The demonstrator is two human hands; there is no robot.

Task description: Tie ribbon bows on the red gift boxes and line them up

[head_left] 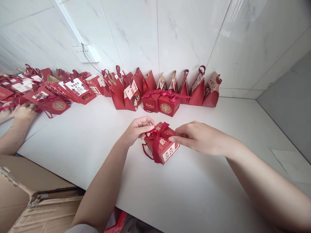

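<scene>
Pinching the left loop of a shiny dark-red satin ribbon bow with the left hand, on top of a small red printed cardboard gift box sitting mid-scene on a smooth white table. Got the right hand on the box's right side, thumb over the top edge, but can't tell if gripping or just touching. Seeing a row of red tent-shaped paper gift boxes along the far side, more red boxes bunched far left beside a co-worker's hand, and a brown cardboard carton near left.
</scene>
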